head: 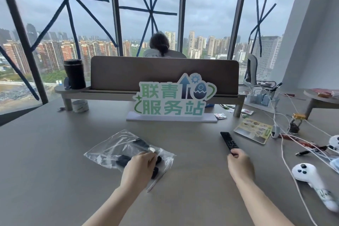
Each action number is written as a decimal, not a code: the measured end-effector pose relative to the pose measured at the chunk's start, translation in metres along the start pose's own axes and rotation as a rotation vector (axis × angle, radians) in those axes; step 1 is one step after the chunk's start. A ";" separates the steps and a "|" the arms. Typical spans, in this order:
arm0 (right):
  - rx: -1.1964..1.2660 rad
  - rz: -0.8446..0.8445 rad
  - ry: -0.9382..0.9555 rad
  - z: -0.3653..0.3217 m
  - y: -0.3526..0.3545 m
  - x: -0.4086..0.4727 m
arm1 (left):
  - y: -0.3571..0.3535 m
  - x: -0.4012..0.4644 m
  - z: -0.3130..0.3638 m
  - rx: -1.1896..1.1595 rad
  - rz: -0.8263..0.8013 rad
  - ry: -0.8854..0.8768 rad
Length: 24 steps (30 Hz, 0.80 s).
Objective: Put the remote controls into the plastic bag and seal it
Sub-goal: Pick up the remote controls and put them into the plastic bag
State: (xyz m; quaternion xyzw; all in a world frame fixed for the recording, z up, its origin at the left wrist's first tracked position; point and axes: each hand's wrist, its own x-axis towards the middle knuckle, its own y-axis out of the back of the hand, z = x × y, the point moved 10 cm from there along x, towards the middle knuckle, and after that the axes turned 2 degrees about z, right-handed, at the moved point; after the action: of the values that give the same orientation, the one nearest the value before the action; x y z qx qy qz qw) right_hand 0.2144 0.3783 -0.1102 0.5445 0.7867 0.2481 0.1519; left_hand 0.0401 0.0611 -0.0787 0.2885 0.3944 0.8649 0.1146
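Note:
A clear plastic bag (117, 147) lies flat on the grey table, left of centre, with dark remote controls (141, 143) showing through it. My left hand (139, 167) rests on the bag's near right end and pinches its edge. To the right, a slim black remote control (229, 141) lies on the table pointing away from me. My right hand (239, 165) grips that remote's near end between thumb and fingers.
A green-lettered sign (172, 99) stands on a white base mid-table before a brown desk divider (165, 73). White game controllers (308, 176), cables (282, 145), a printed card (254, 129) and small packets crowd the right. A tape roll (80, 106) and black tumbler (74, 73) stand back left.

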 end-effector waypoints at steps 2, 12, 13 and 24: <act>-0.152 0.043 -0.027 0.011 0.014 0.023 | -0.004 0.002 0.002 -0.018 0.005 -0.003; -0.334 -0.222 -0.046 0.016 -0.024 0.056 | -0.005 0.006 0.003 -0.001 -0.023 0.022; -0.186 -0.297 -0.042 0.008 -0.029 0.045 | -0.003 0.006 0.003 -0.004 -0.023 0.036; 0.147 -1.105 -0.085 -0.042 -0.073 -0.141 | 0.021 0.001 0.010 -0.045 0.029 0.059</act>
State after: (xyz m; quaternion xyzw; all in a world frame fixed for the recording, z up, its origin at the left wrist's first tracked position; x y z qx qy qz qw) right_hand 0.1873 0.2174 -0.1205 0.0697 0.9635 0.0540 0.2528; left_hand 0.0459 0.0537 -0.0571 0.2661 0.3737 0.8833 0.0970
